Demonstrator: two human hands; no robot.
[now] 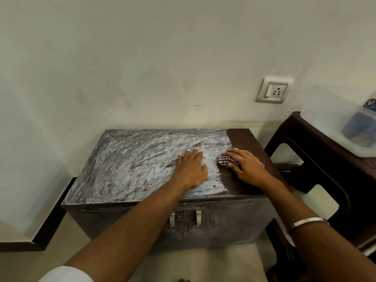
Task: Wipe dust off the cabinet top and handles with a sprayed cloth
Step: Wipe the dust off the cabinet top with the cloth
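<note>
1. A person is leaning over a low dark cabinet (126,169) that is standing against a pale wall (142,58); both bare forearms are reaching in from below.
2. The left hand (191,169) is lying flat on the cabinet top, fingers straight and slightly spread, gripping nothing.
3. The right hand (244,165) is pressing down on a crumpled red-and-white checked cloth (224,161), fingers curling over it, near the right side of the top.
4. Most of the top is showing streaky grey-white dust; a strip along the right edge, beside and behind the cloth, is looking clean and dark brown.
5. Two metal handles (198,217) are hanging side by side on the cabinet doors, below the front edge.
6. A silver bangle (309,221) is sitting on the right forearm.
7. A wall socket (273,90) is showing above the cabinet's right side, and a dark wooden chair (317,151) is standing to the right.
</note>
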